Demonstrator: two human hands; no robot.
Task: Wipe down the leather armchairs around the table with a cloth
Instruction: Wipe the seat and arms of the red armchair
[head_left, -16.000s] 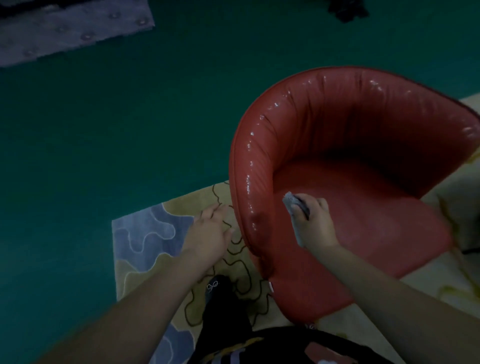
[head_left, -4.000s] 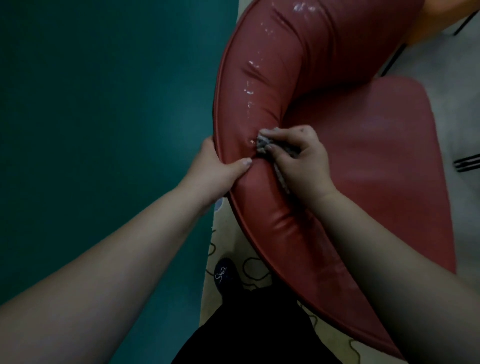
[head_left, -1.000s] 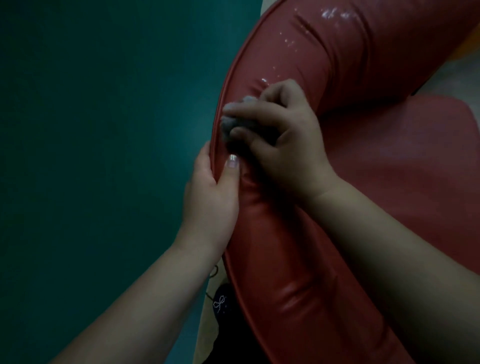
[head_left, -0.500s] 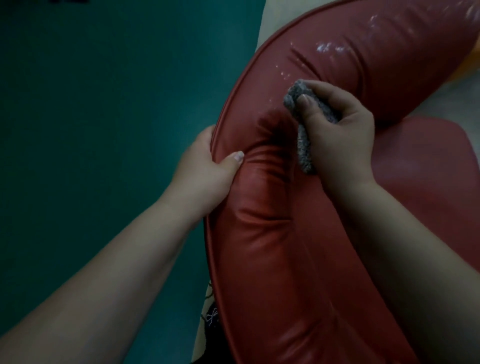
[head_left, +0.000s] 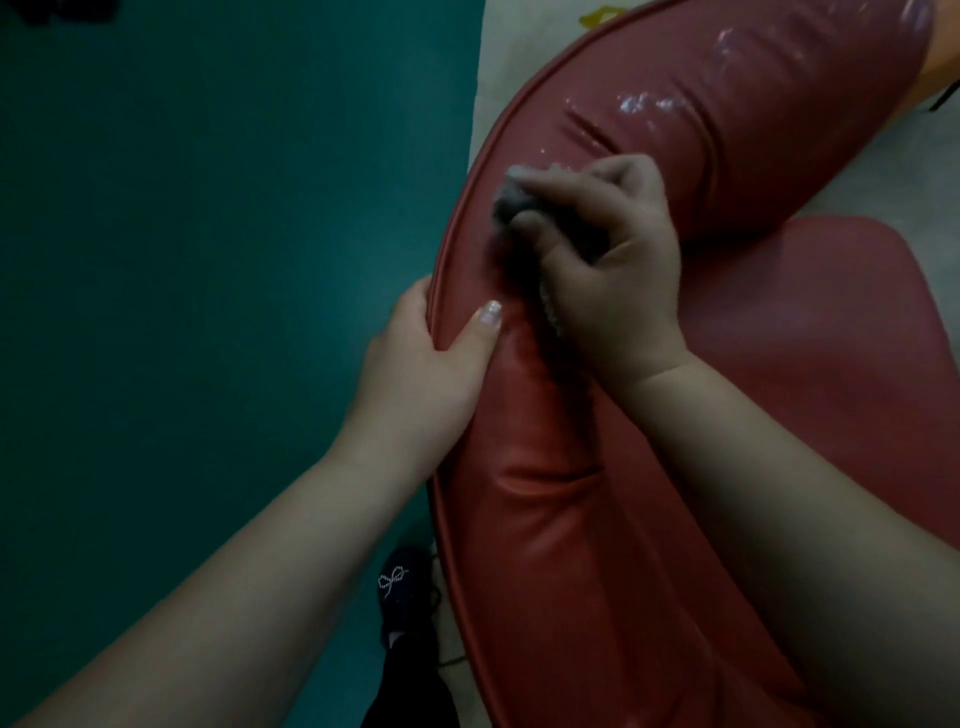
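A red leather armchair (head_left: 649, 519) fills the right half of the view, its curved padded rim running from bottom centre to top right, with wet streaks shining near the top. My right hand (head_left: 613, 260) grips a bunched grey cloth (head_left: 511, 200) and presses it onto the rim near the outer piping. My left hand (head_left: 426, 369) holds the rim's outer edge just below the cloth, thumb on top of the leather, fingers wrapped behind and hidden.
Dark teal floor (head_left: 208, 312) spreads over the left half. A pale rug (head_left: 498, 67) shows beside the chair at the top. My dark shoe with a small bow (head_left: 402, 587) stands at the chair's base. The seat cushion (head_left: 831, 353) lies to the right.
My right hand has slid the cloth left across the rim, from the inner side toward the outer piping. My left hand keeps its hold on the rim edge.
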